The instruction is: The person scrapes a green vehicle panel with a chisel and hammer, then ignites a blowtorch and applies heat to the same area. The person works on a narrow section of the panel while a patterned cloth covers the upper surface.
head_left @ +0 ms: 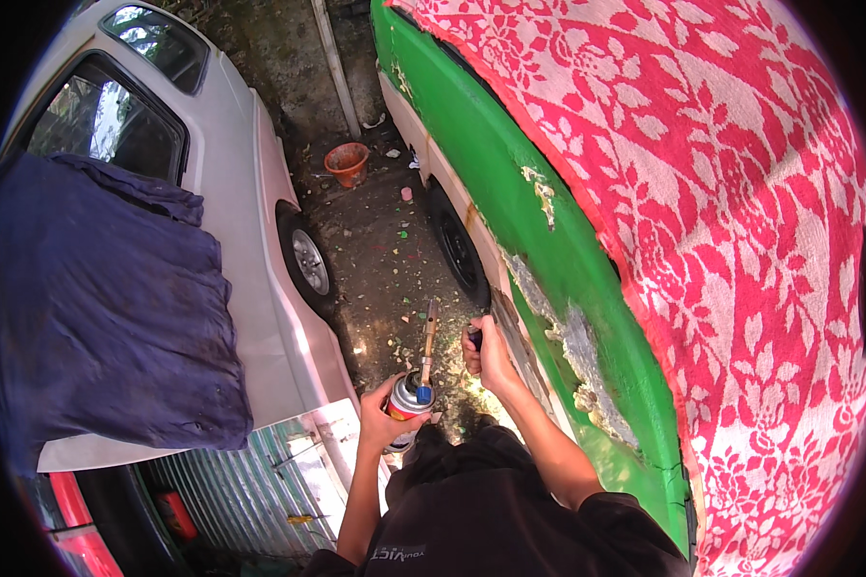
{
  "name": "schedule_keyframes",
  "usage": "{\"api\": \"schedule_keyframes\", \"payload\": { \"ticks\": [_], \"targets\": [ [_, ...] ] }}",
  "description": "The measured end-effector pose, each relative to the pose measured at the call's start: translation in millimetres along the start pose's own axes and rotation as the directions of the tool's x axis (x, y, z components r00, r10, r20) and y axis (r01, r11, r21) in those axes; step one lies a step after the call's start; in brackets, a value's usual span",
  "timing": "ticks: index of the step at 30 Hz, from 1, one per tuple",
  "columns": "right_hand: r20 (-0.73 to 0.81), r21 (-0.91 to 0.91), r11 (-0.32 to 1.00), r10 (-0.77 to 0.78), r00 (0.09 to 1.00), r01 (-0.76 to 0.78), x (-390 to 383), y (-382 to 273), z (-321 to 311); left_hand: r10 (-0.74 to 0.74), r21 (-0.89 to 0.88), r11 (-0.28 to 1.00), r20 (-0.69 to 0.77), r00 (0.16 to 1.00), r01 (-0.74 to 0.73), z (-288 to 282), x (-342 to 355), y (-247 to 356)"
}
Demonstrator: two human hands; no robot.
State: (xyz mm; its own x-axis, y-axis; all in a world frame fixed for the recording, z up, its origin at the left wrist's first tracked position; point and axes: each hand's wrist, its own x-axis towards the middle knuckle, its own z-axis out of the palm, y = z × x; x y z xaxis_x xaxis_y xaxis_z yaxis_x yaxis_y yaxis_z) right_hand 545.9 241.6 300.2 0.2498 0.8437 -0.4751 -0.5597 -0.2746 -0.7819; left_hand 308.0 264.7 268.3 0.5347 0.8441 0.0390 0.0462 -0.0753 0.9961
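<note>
My left hand (383, 415) holds a gas canister (412, 409) upright, fingers wrapped round it, with a long-nozzled torch head (428, 346) on top. My right hand (486, 356) is closed on a dark handle (473, 338); the rest of that tool cannot be made out. Right beside this hand stands a green and cream vehicle body (452, 154), with rough patches (587, 375) of flaking paint and exposed surface on its side and a dark wheel (457, 245) below.
A white car (226, 163) with a navy cloth (115, 308) draped over it stands left. A red patterned blanket (722, 192) covers the green vehicle. An orange pot (346, 165) and scattered flakes lie on the narrow floor (375, 250). Corrugated metal (221, 495) shows lower left.
</note>
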Motion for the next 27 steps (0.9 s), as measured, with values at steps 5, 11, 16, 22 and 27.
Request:
{"api": "schedule_keyframes", "payload": {
  "ticks": [5,11,16,22,27],
  "targets": [
    [0.028,0.089,0.993,0.078,0.997,-0.080,17,-7,8,0.000,-0.059,0.998,0.037,0.999,0.002,-1,-6,6],
    [0.038,0.027,0.999,0.037,0.999,-0.038,18,-5,11,-0.014,-0.062,0.998,0.062,0.998,0.018,-3,-10,3],
    [0.010,0.114,0.993,0.023,1.000,-0.024,17,2,12,-0.024,-0.079,0.996,0.063,0.998,0.029,-1,-9,6],
    [-0.024,0.090,0.993,0.075,0.997,-0.073,13,-1,17,-0.033,-0.043,0.998,0.083,0.996,0.037,-4,-9,7],
    [0.008,0.022,0.998,0.065,0.998,-0.065,15,-5,14,-0.049,-0.026,0.998,0.132,0.990,0.052,-5,-9,11]
  ]
}}
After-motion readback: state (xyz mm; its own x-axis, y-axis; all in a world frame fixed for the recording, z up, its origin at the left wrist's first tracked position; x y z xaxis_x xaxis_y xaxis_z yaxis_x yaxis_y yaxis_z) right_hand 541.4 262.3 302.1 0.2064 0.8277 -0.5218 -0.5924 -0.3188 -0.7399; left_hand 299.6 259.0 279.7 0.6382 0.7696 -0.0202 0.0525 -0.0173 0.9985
